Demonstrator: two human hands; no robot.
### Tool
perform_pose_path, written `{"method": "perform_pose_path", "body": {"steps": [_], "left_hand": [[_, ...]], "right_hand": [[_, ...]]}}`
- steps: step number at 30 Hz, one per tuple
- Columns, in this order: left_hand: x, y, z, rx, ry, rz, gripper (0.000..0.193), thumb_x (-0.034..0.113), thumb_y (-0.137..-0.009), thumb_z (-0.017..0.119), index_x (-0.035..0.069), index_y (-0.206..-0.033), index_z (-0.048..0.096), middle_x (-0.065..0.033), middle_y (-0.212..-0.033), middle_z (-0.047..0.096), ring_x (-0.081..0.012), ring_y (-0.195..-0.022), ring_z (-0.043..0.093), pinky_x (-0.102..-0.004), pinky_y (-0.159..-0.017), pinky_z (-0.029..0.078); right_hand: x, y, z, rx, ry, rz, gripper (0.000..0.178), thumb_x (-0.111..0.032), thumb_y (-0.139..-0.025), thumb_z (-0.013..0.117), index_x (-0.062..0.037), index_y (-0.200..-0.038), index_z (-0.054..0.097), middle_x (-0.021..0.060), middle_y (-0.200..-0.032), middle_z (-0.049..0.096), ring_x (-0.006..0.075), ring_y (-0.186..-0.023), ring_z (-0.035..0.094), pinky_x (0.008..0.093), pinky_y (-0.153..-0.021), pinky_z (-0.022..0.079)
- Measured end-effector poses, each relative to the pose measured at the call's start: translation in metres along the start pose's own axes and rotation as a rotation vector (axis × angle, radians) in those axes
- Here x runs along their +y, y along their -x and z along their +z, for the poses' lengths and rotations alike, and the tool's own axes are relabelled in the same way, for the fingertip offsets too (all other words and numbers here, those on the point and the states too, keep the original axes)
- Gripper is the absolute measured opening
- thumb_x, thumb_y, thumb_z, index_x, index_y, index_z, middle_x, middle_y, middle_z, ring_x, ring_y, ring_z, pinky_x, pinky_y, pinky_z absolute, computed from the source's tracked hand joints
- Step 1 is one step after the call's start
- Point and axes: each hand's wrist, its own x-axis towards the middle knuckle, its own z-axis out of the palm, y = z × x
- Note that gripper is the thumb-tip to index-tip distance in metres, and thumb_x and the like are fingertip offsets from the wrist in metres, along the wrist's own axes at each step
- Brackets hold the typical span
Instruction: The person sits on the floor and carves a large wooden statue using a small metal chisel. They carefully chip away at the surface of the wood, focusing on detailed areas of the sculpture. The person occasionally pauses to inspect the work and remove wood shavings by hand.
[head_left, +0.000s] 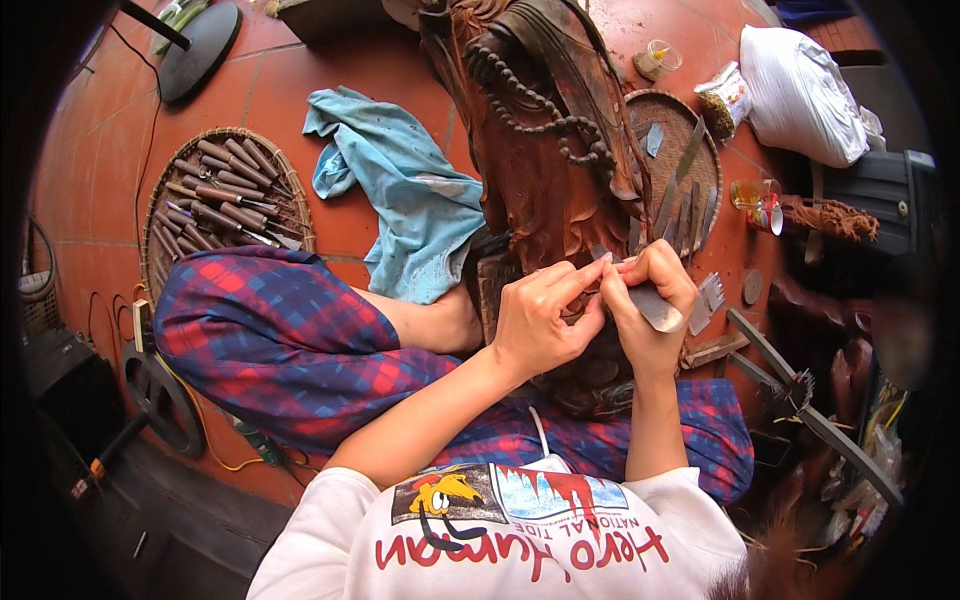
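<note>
Close by the carved statue (545, 205), my right hand (648, 342) pinches a stiff-looking, probably light metal tool (657, 309), best held mid-length; my left hand (545, 318) extends its forefinger tipward.

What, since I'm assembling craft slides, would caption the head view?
Right hand holding a flat tool at a carved figure, left hand alongside; handled tools on a woven tray.

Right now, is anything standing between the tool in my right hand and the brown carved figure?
Nothing visible blocks it. Your right hand holds the flat metal tool close to the carved figure. Your left hand has its fingertips by the tool's far end; I can't tell whether they touch.
</note>
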Motion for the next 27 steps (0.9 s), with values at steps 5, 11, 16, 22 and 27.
{"method": "perform_pose_path", "body": {"steps": [5, 11, 16, 22, 27], "left_hand": [[-0.001, -0.005, -0.014, 0.023, -0.085, 0.249, 0.024, 0.010, -0.078, 0.076, 0.005, -0.101, 0.073, -0.0067, -0.081, 0.067, -0.0241, -0.066, 0.067, -0.0342, -0.060, 0.054], [0.006, -0.009, -0.022, -0.017, -0.240, 0.211, 0.022, 0.013, -0.069, 0.079, 0.006, -0.089, 0.075, -0.0086, -0.083, 0.071, -0.0239, -0.068, 0.069, -0.0325, -0.056, 0.053], [0.008, -0.018, -0.019, -0.012, -0.364, 0.266, 0.024, 0.009, -0.067, 0.082, 0.006, -0.089, 0.076, -0.0063, -0.077, 0.067, -0.0227, -0.068, 0.065, -0.0333, -0.058, 0.050], [-0.008, -0.026, -0.010, 0.016, -0.402, 0.335, 0.026, 0.009, -0.068, 0.082, 0.008, -0.093, 0.076, -0.0049, -0.079, 0.066, -0.0240, -0.075, 0.067, -0.0340, -0.064, 0.053], [-0.013, -0.030, -0.008, 0.089, -0.400, 0.336, 0.024, 0.007, -0.068, 0.082, 0.008, -0.092, 0.077, -0.0058, -0.079, 0.069, -0.0238, -0.081, 0.070, -0.0334, -0.067, 0.055]], "right_hand": [[-0.017, 0.016, -0.007, 0.003, 0.029, -0.144, 0.024, -0.004, -0.071, 0.089, -0.0019, -0.075, 0.065, 0.0082, -0.071, 0.059, 0.0202, -0.061, 0.057, 0.0308, -0.056, 0.045], [-0.021, 0.025, 0.000, -0.152, 0.030, -0.422, 0.039, -0.040, -0.068, 0.085, -0.0082, -0.066, 0.064, 0.0010, -0.078, 0.061, 0.0254, -0.081, 0.056, 0.0404, -0.077, 0.044], [0.004, 0.026, -0.002, -0.314, -0.322, -0.417, 0.055, -0.047, -0.067, 0.085, -0.0068, -0.057, 0.049, 0.0020, -0.067, 0.054, 0.0228, -0.069, 0.054, 0.0393, -0.076, 0.044], [0.025, 0.013, -0.006, -0.330, -0.387, -0.416, 0.053, -0.041, -0.069, 0.086, -0.0060, -0.057, 0.048, 0.0030, -0.066, 0.050, 0.0251, -0.069, 0.053, 0.0405, -0.075, 0.044], [0.019, 0.000, -0.005, -0.376, -0.369, -0.403, 0.051, -0.038, -0.069, 0.087, -0.0051, -0.057, 0.050, 0.0036, -0.065, 0.050, 0.0259, -0.069, 0.054, 0.0417, -0.073, 0.043]]}}
